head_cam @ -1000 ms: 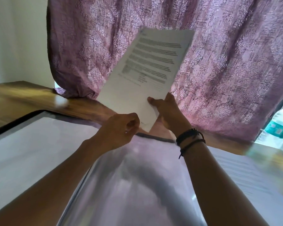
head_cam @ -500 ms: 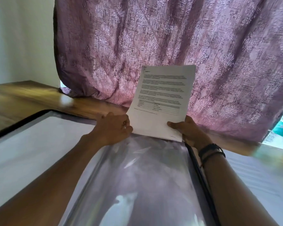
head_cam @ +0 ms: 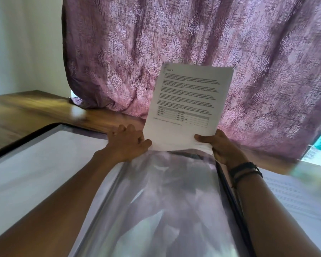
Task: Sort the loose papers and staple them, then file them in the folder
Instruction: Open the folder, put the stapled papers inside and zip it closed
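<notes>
Matt white printed papers [head_cam: 187, 106] stood at 12 o'clock above a glossy, clear plastic sleeve [head_cam: 165, 191] at 6 o'clock, its smooth film creased and full of reflections. Behind hung a mauve woven cloth curtain [head_cam: 174, 34], coarse-textured with a raised pattern. A polished wooden table [head_cam: 35, 108] gleamed at 9 o'clock beneath a smooth, matt wall [head_cam: 22, 43]. Dark braided cord bands [head_cam: 245, 169] showed at 4 o'clock.

**Uncovered forearms, corded right wrist**

Two forearms [head_cam: 50, 206] show uncovered from the frame's lower edge up to the left hand [head_cam: 127, 143] and the right hand [head_cam: 220, 148]. The right wrist wears a stack of dark bracelets [head_cam: 245, 170]: a thicker black band nearest the hand, then thinner black cords just behind it, lying close together. A short loose cord end hangs from the stack on the wrist's inner side.
</notes>
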Tool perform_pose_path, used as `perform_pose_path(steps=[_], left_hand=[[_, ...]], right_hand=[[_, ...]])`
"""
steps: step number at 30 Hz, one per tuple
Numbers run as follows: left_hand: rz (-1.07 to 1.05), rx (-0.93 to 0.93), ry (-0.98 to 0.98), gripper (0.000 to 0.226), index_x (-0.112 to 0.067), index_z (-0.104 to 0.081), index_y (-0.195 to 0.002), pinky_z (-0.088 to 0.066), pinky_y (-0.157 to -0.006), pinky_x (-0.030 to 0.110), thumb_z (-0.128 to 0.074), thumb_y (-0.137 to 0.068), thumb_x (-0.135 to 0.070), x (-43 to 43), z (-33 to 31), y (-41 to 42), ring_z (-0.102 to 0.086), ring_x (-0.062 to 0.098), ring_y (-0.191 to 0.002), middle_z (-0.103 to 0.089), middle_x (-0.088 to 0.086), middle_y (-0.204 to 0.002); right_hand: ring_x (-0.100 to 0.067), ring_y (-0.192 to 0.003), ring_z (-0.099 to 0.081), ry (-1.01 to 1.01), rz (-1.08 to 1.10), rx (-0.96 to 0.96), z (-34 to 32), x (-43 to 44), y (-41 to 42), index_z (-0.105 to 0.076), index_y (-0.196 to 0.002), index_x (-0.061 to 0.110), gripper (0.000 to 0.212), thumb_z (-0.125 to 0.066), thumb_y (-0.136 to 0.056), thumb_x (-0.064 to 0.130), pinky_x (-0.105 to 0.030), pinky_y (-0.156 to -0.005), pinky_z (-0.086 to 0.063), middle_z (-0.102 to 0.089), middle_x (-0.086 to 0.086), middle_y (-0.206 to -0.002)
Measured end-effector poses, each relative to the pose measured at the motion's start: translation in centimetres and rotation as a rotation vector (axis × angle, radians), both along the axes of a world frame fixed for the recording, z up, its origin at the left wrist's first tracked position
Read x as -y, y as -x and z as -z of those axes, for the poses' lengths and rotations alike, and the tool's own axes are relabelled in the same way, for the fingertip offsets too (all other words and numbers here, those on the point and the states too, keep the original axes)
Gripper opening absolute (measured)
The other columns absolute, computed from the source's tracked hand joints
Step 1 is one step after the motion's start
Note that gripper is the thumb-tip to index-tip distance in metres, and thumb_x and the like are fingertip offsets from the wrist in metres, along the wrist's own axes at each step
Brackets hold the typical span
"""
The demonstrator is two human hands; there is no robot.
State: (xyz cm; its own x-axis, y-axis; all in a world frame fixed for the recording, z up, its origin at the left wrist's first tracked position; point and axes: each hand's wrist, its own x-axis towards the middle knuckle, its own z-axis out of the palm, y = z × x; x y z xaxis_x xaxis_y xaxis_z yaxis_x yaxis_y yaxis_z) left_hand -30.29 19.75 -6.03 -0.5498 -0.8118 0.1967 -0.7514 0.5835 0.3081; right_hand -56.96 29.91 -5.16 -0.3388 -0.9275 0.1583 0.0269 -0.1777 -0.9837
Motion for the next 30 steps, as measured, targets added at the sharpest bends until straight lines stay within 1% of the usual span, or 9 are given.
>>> perform_pose_path(steps=[3,6,8,11,14,18,23,27,30], left_hand=[[-0.059,-0.004,0.045,0.038,-0.025,-0.059,-0.107,-0.021,-0.107,0.050,-0.034,-0.093,-0.051,0.0,0.1,-0.1,-0.031,0.029,-0.126,-0.040,0.005,-0.124],[0.011,-0.162,0.022,0.021,-0.027,-0.057,-0.090,-0.020,-0.107,0.042,-0.047,-0.093,-0.045,0.1,0.3,0.4,-0.031,0.025,-0.124,-0.036,-0.002,-0.110],[0.088,-0.265,-0.063,0.016,-0.026,-0.060,-0.087,-0.022,-0.107,0.038,-0.056,-0.090,-0.042,-0.2,0.1,0.9,-0.031,0.023,-0.125,-0.040,-0.001,-0.112],[0.180,-0.275,-0.043,0.014,-0.025,-0.064,-0.088,-0.030,-0.106,0.037,-0.066,-0.083,-0.039,-0.8,0.5,1.7,-0.037,0.022,-0.121,-0.047,0.000,-0.117],[0.224,-0.261,0.065,0.017,-0.037,-0.057,-0.071,-0.036,-0.100,0.039,-0.058,-0.074,-0.054,-0.8,1.3,2.3,-0.046,0.021,-0.112,-0.055,-0.005,-0.106],[0.242,-0.329,0.087,0.021,-0.041,-0.049,-0.060,-0.039,-0.096,0.045,-0.050,-0.066,-0.061,-0.8,1.4,2.5,-0.052,0.020,-0.101,-0.059,-0.009,-0.094],[0.318,-0.368,0.054,0.021,-0.042,-0.050,-0.061,-0.045,-0.089,0.045,-0.050,-0.066,-0.063,-0.5,1.8,2.6,-0.055,0.019,-0.093,-0.063,-0.009,-0.087],[0.339,-0.439,0.060,0.015,-0.032,-0.061,-0.070,-0.047,-0.085,0.040,-0.074,-0.076,-0.037,-0.7,1.6,2.4,-0.054,0.014,-0.086,-0.061,-0.009,-0.083],[0.349,-0.439,0.075,0.012,-0.021,-0.065,-0.077,-0.045,-0.084,0.033,-0.075,-0.080,-0.027,-0.8,1.5,2.3,-0.051,0.010,-0.085,-0.055,-0.015,-0.078]], right_hand=[[-0.030,-0.114,-0.063,-0.039,-0.069,-0.025,0.0,-0.1,-0.3,-0.052,-0.133,0.001,0.056,-0.062,-0.080,-0.013,-0.035,-0.084,-0.058,-0.064,-0.016,-0.126],[-0.029,-0.119,-0.061,-0.155,-0.169,-0.108,0.3,0.3,-1.2,-0.049,-0.137,0.006,0.055,-0.064,-0.085,-0.004,-0.041,-0.095,-0.053,-0.061,-0.013,-0.131],[-0.028,-0.118,-0.061,-0.210,-0.189,-0.133,0.4,0.7,-1.5,-0.049,-0.137,0.011,0.047,-0.062,-0.092,0.011,-0.045,-0.099,-0.050,-0.062,-0.010,-0.131],[-0.026,-0.102,-0.069,-0.224,-0.086,-0.054,0.0,1.0,-2.2,-0.054,-0.132,0.008,0.037,-0.054,-0.098,0.024,-0.038,-0.085,-0.058,-0.068,-0.011,-0.120],[-0.020,-0.076,-0.070,-0.224,0.058,0.023,0.1,1.1,-2.0,-0.057,-0.121,-0.002,0.029,-0.054,-0.098,0.015,-0.030,-0.063,-0.060,-0.070,-0.012,-0.099],[-0.029,-0.100,-0.067,-0.288,-0.022,0.118,0.6,0.5,-0.7,-0.053,-0.131,0.004,0.058,-0.065,-0.075,0.012,-0.039,-0.083,-0.055,-0.066,-0.017,-0.122],[-0.023,-0.088,-0.070,-0.296,-0.031,0.083,0.4,0.5,-1.1,-0.055,-0.127,0.005,0.034,-0.054,-0.094,0.006,-0.033,-0.074,-0.061,-0.067,-0.015,-0.119],[-0.032,-0.111,-0.064,-0.336,-0.015,0.078,0.3,0.5,-0.7,-0.055,-0.130,0.009,0.040,-0.063,-0.091,0.017,-0.045,-0.095,-0.053,-0.067,-0.016,-0.122],[-0.030,-0.107,-0.065,-0.339,-0.024,0.045,0.3,0.5,-0.7,-0.054,-0.131,0.005,0.041,-0.061,-0.092,0.013,-0.042,-0.092,-0.055,-0.066,-0.016,-0.123]])
